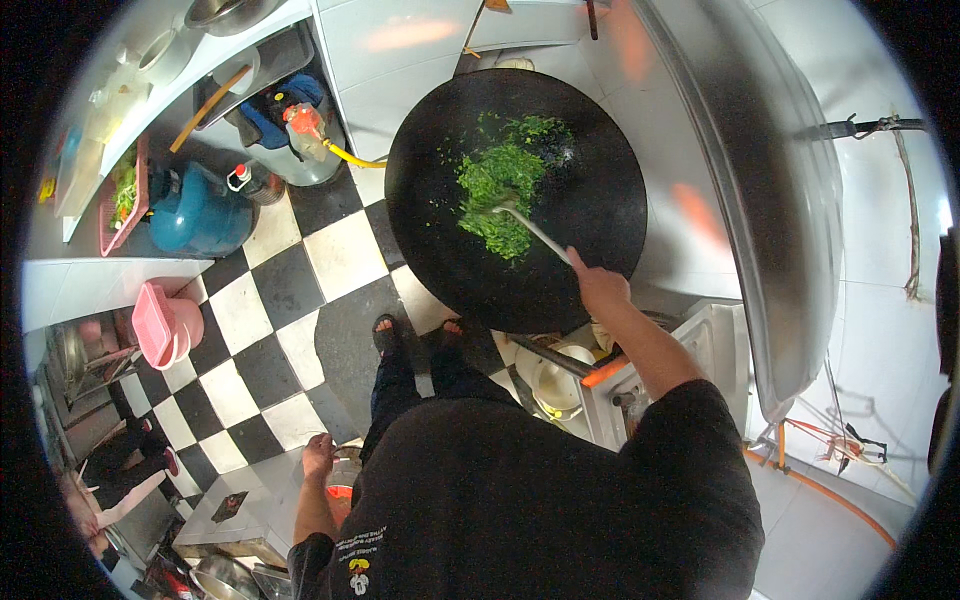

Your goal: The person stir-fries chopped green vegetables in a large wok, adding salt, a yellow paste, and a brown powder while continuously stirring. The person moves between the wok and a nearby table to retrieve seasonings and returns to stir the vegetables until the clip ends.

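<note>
A large black wok (592, 187) fills the upper middle of the head view, with a heap of chopped green leaves (502, 172) spread over its centre. My right hand (604, 289) grips the handle of a metal ladle or spatula (541, 238), whose blurred head lies in the greens. At the lower left, beside my body, is my left hand (319, 454), fingers curled near the rim of a metal container (346, 466) with a red-orange one below it. Whether the left hand holds that rim cannot be told.
Left of the wok stand a blue gas cylinder (199, 214), an oil jug (259, 185) and a pink bucket (187, 326). A steel hood (757, 187) curves along the right. Below the wok is a metal counter (712, 352) with a white bowl (562, 382). Another person (124, 465) is at lower left.
</note>
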The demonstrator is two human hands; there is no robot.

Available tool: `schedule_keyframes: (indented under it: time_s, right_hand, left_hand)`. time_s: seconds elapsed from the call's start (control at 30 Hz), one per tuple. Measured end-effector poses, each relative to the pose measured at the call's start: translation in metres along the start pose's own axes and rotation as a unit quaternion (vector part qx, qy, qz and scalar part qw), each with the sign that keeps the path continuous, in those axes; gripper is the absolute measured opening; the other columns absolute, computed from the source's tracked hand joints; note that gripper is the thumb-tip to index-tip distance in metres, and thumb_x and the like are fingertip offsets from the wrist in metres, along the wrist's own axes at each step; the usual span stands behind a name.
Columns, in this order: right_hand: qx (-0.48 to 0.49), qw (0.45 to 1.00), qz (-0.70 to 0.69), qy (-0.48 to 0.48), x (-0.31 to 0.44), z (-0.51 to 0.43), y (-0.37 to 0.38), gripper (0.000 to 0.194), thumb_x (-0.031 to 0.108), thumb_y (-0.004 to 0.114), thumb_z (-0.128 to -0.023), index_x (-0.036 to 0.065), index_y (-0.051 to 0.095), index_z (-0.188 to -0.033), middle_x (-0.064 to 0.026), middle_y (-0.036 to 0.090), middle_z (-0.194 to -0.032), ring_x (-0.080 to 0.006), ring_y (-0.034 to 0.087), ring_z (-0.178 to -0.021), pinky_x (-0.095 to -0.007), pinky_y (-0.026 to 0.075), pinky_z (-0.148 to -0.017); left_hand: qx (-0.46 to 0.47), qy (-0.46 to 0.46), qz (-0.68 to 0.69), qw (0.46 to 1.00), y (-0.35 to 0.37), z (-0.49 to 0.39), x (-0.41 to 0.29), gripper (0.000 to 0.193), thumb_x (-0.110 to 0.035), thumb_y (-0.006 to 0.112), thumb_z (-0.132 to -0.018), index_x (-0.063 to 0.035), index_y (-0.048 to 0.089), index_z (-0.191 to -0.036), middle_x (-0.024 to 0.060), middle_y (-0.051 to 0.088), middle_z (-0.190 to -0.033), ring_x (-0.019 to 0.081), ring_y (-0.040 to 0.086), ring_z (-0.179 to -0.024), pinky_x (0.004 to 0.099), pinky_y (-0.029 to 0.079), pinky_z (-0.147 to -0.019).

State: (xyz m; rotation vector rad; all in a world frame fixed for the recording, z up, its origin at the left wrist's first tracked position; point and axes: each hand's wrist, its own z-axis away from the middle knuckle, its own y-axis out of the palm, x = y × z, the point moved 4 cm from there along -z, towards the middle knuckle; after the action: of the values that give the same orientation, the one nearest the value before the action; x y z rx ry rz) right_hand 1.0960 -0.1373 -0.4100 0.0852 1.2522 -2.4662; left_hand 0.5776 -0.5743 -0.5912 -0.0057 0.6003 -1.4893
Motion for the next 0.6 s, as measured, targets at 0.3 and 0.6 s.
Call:
schedule_keyframes:
  time_s: [0.3,0.6]
  right_hand:
    - [-0.048,0.992,-0.115,0.023,0.0,-0.023,0.035,0.062,0.027,0.045,-0.094,0.027,0.017,-0.15,-0.0192,0.067,-0.093,-0.0368,0.066,-0.08,-0.0492,0.051,-0.072]
    - [-0.002,0.741,-0.657,0.138,0.001,-0.098,-0.003,0.063,0.022,0.049,-0.092,0.022,0.024,-0.15,-0.0055,0.053,-0.064,-0.0153,0.048,-0.045,-0.0351,0.043,-0.042]
  left_hand:
    - [0.041,0.025,-0.054,0.997,0.011,-0.01,-0.011,0.038,-0.032,0.057,-0.09,0.001,0.061,-0.11,0.0102,0.067,-0.085,0.0182,0.065,-0.067,0.0312,0.054,-0.057]
    - [-0.001,0.051,0.0,0.999,-0.004,-0.005,-0.023,0.04,-0.03,0.057,-0.09,0.0028,0.059,-0.112,0.0133,0.065,-0.083,0.0188,0.063,-0.061,0.031,0.054,-0.052]
